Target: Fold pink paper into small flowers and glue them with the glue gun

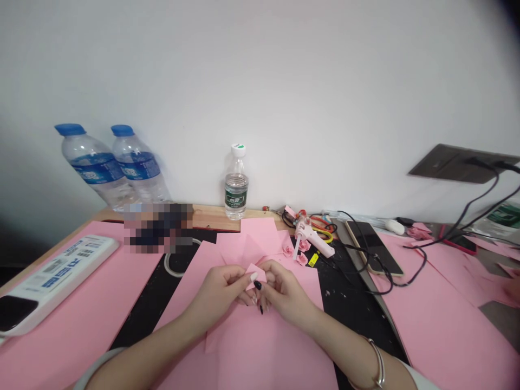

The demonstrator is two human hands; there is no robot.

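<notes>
Item: 1 folded piece of pink paper (255, 273), small, held in the air above the desk (215, 218), just over the middle of the pink sheets. Its long axis runs roughly left to right between the 2 hands, with 1 triangular peak pointing up and away from the person. The left hand (215, 292) has a narrow grip on its left side, pinching it between thumb and fingertips. The right hand (282, 290) holds the right side in the same narrow grip. 1 metal bangle (379, 363) sits on the right wrist. Under and around the hands lie several sheets of pink paper (260, 357). Further along the desk: 2 water bottles with blue caps (97, 168), tilted against the wall; 1 smaller upright bottle (236, 189) with a white cap; 1 hot glue gun (306, 238); 3 pink paper roses (301, 259) just beside it; 1 roll of tape (179, 259); 1 white printed box (52, 281); 1 phone (374, 246) crossed by black cables (406, 281). 1 patch behind the tape is too blurred to tell.
</notes>
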